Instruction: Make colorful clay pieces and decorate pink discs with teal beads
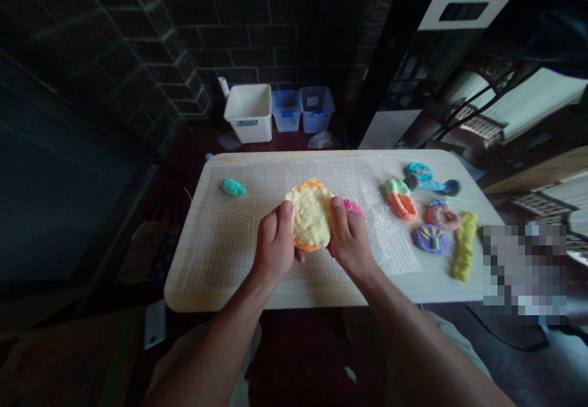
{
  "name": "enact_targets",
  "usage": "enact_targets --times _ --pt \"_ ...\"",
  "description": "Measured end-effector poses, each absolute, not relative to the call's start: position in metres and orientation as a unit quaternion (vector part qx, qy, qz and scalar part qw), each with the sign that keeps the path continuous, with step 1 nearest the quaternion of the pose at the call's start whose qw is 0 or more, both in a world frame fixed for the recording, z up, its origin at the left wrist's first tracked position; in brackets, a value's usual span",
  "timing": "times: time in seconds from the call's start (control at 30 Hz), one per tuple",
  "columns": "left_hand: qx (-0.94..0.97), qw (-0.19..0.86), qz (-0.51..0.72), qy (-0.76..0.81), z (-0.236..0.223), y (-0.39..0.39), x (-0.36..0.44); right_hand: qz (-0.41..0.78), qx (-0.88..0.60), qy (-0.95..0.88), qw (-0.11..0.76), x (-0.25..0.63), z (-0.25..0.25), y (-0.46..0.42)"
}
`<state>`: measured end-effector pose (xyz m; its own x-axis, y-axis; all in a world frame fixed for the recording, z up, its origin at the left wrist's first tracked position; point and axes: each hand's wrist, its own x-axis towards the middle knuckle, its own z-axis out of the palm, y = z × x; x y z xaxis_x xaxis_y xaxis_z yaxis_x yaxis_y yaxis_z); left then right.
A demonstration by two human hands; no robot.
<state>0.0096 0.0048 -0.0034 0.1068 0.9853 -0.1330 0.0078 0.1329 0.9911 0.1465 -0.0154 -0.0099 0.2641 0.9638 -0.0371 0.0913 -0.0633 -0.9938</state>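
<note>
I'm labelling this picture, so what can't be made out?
All in the head view:
Far side of the yellow disc: turned away.
Most fingertips of the left hand and right hand: behind the disc.
Pink lump: partly behind the right hand.
Pixelated patch: contents masked.

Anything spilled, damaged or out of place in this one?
Mainly a pixelated patch at the right end of the table, odd because it hides what is there. A small pale scrap below the table looks stray. The yellow disc between the left hand and right hand is lumpy but looks whole; no spill shows.
</note>
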Motion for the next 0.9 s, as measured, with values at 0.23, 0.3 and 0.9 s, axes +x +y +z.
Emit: enact_targets --times 0.23,0.3,0.9 --pt "0.505 0.561 0.456 0.472 -0.008 0.005 0.011 0.555 -0.502 -0.432 0.504 0.144 0.003 -0.016" --pt "0.507 0.556 0.456 0.475 -0.009 0.004 0.010 0.563 -0.486 -0.440 0.504 0.142 0.007 -0.016" --pt "0.504 0.596 0.455 0.428 -0.018 -0.001 0.020 0.448 -0.552 -0.429 0.557 0.140 -0.004 -0.013"
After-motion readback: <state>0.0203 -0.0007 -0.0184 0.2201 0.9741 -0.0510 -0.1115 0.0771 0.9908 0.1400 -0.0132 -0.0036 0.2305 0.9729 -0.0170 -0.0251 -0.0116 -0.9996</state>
